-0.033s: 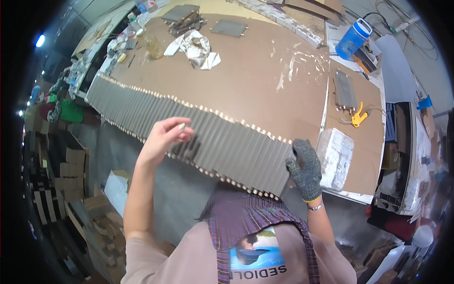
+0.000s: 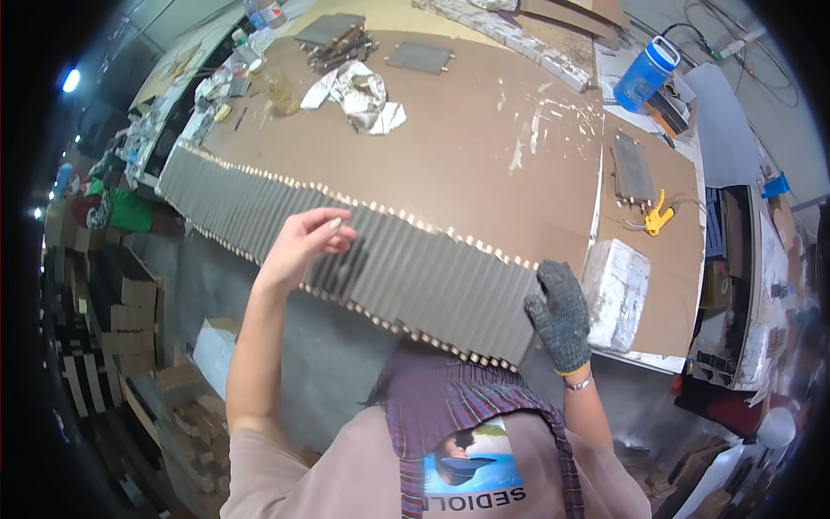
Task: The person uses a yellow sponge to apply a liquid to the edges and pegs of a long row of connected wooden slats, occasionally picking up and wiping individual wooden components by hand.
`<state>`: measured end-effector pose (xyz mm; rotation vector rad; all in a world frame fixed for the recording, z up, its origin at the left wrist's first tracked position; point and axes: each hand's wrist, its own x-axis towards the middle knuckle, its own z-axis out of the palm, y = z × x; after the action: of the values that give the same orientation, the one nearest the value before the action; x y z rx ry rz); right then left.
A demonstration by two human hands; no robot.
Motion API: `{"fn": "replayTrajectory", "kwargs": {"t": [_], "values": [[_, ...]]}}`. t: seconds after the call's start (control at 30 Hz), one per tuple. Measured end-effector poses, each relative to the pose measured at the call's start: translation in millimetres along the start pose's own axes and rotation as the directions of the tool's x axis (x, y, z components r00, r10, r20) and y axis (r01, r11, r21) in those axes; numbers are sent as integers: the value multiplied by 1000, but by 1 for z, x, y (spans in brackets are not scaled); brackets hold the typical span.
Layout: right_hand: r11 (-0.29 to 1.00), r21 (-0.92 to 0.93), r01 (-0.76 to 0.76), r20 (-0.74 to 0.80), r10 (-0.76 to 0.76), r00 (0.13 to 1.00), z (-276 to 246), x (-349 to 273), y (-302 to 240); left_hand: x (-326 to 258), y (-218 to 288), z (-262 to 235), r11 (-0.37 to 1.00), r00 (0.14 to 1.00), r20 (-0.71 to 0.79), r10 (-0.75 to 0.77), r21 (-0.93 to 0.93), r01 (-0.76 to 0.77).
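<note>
A long row of dark grey slats (image 2: pixel 415 281) lies side by side along the near edge of the table, with pale round ends showing on both long sides. Above the middle of the row is my bare left hand (image 2: pixel 309 242), its fingers bent and drawn together in a pinch. Anything between those fingertips is too small or hidden to make out, and a shadow falls on the slats below. At the row's right end, my right hand (image 2: pixel 560 316) in a dark knitted glove rests against the last slat, thumb and fingers apart.
A white-wrapped block (image 2: pixel 617 294) stands right of the glove, with a yellow air blow gun (image 2: pixel 660 214) and a small slat panel (image 2: pixel 633 166) beyond. Further off are a blue bottle (image 2: pixel 644 76), crumpled paper (image 2: pixel 359 93) and stacked panels (image 2: pixel 333 36). Cartons (image 2: pixel 130 298) stand lower left.
The view has shifted very slightly. Both hands keep nearly the same places over and beside the slats.
</note>
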<state>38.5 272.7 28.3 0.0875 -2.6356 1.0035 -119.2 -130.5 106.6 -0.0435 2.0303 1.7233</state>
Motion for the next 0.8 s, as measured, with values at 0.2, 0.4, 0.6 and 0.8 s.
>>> {"fn": "replayTrajectory", "kwargs": {"t": [0.2, 0.4, 0.6, 0.8], "values": [[956, -210, -204, 10, 211, 978, 30, 11, -37, 167, -23, -130, 998, 981, -185, 63, -18, -68], [920, -298, -255, -24, 260, 965, 41, 9, -41, 308, -47, -252, 914, 626, -672, 396, 356, -195], [886, -384, -261, -15, 277, 961, 44, 13, -46, 333, -31, -258, 971, 781, -598, 181, 235, -45], [903, -358, -238, -1, 254, 967, 47, 19, -43, 341, -22, -170, 742, 910, -62, 409, 603, -292]]}}
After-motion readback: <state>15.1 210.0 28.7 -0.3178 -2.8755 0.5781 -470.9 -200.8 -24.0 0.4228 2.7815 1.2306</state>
